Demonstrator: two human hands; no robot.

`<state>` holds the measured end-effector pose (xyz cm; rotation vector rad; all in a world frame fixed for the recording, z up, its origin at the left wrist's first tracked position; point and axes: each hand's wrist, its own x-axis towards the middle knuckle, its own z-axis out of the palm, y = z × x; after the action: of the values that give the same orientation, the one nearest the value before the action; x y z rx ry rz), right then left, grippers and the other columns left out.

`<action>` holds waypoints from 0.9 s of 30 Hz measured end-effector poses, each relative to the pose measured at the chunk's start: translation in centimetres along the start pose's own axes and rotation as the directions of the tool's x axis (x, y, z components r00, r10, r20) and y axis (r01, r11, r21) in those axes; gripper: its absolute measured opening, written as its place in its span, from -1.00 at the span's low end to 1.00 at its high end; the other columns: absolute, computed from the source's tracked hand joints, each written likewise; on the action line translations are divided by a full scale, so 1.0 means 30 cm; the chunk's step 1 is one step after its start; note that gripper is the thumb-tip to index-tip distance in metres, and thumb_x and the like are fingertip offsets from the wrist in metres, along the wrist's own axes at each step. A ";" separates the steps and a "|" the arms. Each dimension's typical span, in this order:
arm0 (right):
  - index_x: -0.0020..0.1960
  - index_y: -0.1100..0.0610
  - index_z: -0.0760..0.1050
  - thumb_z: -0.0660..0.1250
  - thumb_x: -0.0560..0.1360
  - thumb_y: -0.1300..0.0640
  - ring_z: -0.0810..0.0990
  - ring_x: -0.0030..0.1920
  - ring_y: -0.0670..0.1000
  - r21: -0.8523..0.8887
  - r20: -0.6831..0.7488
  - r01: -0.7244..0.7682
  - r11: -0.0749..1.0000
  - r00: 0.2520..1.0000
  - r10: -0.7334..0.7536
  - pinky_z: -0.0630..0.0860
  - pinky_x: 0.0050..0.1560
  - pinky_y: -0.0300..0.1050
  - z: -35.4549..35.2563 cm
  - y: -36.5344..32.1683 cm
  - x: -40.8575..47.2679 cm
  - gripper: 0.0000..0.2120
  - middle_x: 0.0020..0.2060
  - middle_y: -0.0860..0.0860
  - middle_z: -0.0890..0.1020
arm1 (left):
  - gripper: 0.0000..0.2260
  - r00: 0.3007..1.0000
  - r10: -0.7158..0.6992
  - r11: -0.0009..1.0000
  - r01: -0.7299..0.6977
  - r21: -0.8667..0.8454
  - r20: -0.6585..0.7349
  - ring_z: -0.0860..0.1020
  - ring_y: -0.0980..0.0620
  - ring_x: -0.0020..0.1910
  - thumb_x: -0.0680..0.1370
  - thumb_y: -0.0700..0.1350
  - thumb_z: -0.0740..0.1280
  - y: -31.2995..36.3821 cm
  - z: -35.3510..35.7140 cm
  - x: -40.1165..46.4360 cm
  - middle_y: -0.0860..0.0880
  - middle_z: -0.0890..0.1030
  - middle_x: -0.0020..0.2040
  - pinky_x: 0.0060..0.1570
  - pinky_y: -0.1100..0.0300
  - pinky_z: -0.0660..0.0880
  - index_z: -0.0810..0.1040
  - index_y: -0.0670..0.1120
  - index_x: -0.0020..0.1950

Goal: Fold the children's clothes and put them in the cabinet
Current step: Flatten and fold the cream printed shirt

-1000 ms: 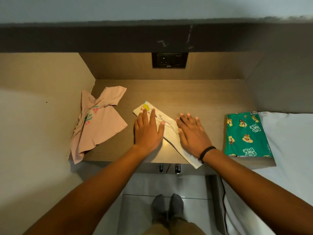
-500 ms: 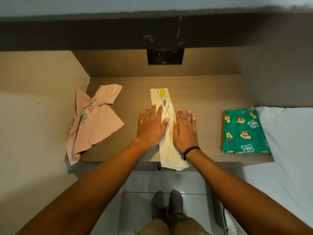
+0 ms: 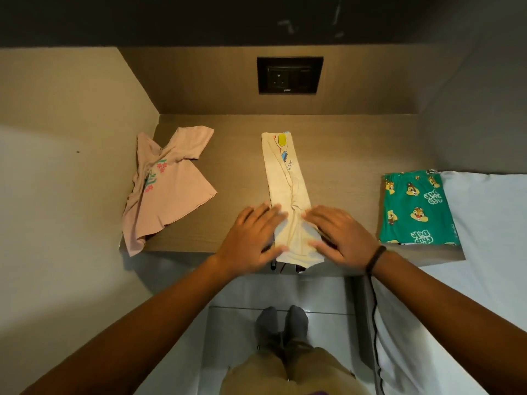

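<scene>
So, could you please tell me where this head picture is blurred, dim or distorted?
Head view: both hands, left hand and right hand, are motion-blurred at the fingers; the cream garment is brightly lit while the dark band above stays dim; the wide lens bows the shelf edge.

I see a cream shirt [image 3: 288,192] with a yellow and blue print, a pale pink top [image 3: 168,189] with pink flowers and green lettering, green shorts [image 3: 416,208] patterned with chipmunk faces and white lettering, brown wood-grain tabletop [image 3: 342,155], black wristband [image 3: 376,258], white bedding [image 3: 490,223], grey socks [image 3: 281,320]
</scene>
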<state>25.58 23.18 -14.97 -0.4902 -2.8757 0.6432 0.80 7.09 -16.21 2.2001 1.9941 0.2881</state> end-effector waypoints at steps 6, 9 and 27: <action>0.47 0.09 0.44 0.18 0.64 -0.08 0.45 0.45 0.16 -0.149 0.045 0.094 0.984 0.995 -0.088 0.50 0.39 0.20 0.066 -0.013 -0.121 -0.53 0.45 0.11 0.50 | -0.48 0.990 0.098 0.987 -0.084 0.136 -0.099 0.43 -0.12 0.55 0.61 0.07 0.43 0.052 0.080 -0.094 -0.05 0.48 0.56 0.49 -0.12 0.39 0.45 0.02 0.56; 0.35 0.08 0.54 0.20 0.65 -0.02 0.55 0.34 0.11 -0.012 -0.035 0.062 0.998 0.997 -0.063 0.56 0.29 0.16 0.067 -0.055 -0.116 -0.65 0.30 0.06 0.62 | -0.61 0.970 0.041 0.999 -0.043 -0.004 -0.239 0.50 -0.08 0.47 0.56 -0.10 0.44 0.072 0.091 -0.105 0.00 0.59 0.45 0.42 -0.11 0.43 0.60 0.02 0.39; 0.14 0.09 0.58 0.39 0.56 -0.02 0.60 -0.06 0.10 0.300 -0.128 -0.504 0.810 0.820 0.558 0.58 0.02 0.02 -0.104 0.121 0.585 -0.76 -0.06 0.05 0.64 | -0.69 0.643 -0.761 0.629 0.701 -0.336 -0.084 0.46 -0.13 0.31 0.68 0.20 0.24 -0.112 -0.111 0.429 -0.04 0.60 0.32 0.29 -0.07 0.39 0.55 0.07 0.31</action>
<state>10.87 33.56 -12.40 -1.2658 -2.3933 0.9556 -2.08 20.19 -13.33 1.0568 2.5803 0.6544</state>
